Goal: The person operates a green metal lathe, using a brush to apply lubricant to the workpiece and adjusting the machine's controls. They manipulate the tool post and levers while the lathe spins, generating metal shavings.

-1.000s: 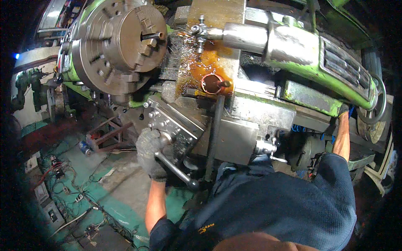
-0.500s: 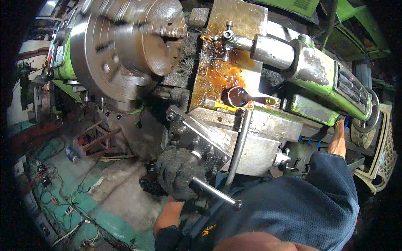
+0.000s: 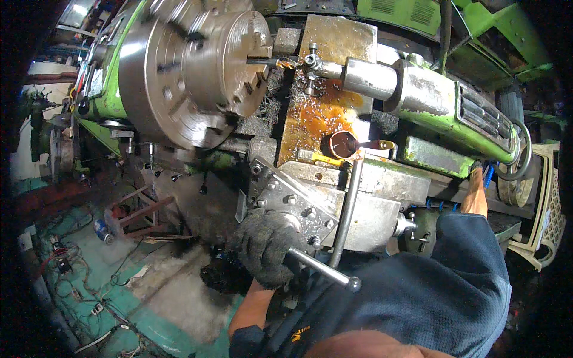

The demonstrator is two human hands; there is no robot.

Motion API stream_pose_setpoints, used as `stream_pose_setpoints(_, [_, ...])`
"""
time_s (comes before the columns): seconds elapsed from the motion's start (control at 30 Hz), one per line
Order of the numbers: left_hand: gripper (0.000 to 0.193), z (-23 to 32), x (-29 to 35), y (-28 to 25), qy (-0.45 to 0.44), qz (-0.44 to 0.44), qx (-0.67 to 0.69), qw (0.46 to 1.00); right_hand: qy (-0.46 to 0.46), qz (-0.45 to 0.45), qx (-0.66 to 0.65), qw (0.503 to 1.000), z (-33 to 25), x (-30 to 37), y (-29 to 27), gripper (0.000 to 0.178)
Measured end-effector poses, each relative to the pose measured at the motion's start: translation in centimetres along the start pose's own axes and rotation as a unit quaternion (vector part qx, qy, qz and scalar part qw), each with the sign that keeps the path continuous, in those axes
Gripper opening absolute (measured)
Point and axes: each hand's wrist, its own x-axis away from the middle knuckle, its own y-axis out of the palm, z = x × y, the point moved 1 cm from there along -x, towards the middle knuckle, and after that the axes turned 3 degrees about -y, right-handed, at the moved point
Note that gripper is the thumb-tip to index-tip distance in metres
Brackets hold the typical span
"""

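Note:
My left hand (image 3: 268, 247), in a dark grey knitted glove, has its fingers curled over the corner of a square steel tool post (image 3: 285, 200). Beside it, a ball-ended clamp lever (image 3: 325, 268) sticks out to the right. My right hand (image 3: 476, 167) reaches against the near side of a green tailstock (image 3: 439, 107); its fingers are hidden. From the tailstock's quill (image 3: 370, 79), a small clamp holder (image 3: 313, 63) with bolts carries a drill bit (image 3: 287, 63) facing the large lathe chuck (image 3: 230, 65). The chuck is smeared by rotation.
A metal plate (image 3: 325, 42) under the drill bears brown oil and chips. On it stand a round cup of dark oil with a handle (image 3: 343, 145) and a yellow-handled tool (image 3: 325, 160). A steel bar (image 3: 349, 206) rises nearby. Cables (image 3: 77, 292) lie on the floor at left.
The view has shifted slightly. The tailstock and drill bit appear farther left, nearer the chuck. The chuck has turned. Both my hands keep their places on the machine.

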Motion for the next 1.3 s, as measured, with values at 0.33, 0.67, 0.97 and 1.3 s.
stream_pose_setpoints(0.33, [0.033,0.3,0.6,-0.3,0.021,0.029,-0.043,0.998,-0.024,-0.015,-0.014,1.0,0.1,1.0,2.4,0.028])
stream_pose_setpoints(0.67, [0.047,0.0,1.4,-0.3,0.059,0.086,-0.014,0.994,0.005,0.031,-0.19,0.981,-7.9,13.0,-4.6,0.045])
stream_pose_setpoints(0.97, [0.058,-0.6,2.4,-1.2,0.035,0.068,0.038,0.996,-0.34,0.043,-0.459,0.82,-28.9,42.6,-32.7,0.024])
stream_pose_setpoints(1.3, [0.043,-7.0,18.0,-7.4,-0.043,0.085,-0.028,0.995,-0.472,0.04,-0.098,0.875,-40.2,51.1,-35.0,0.04])
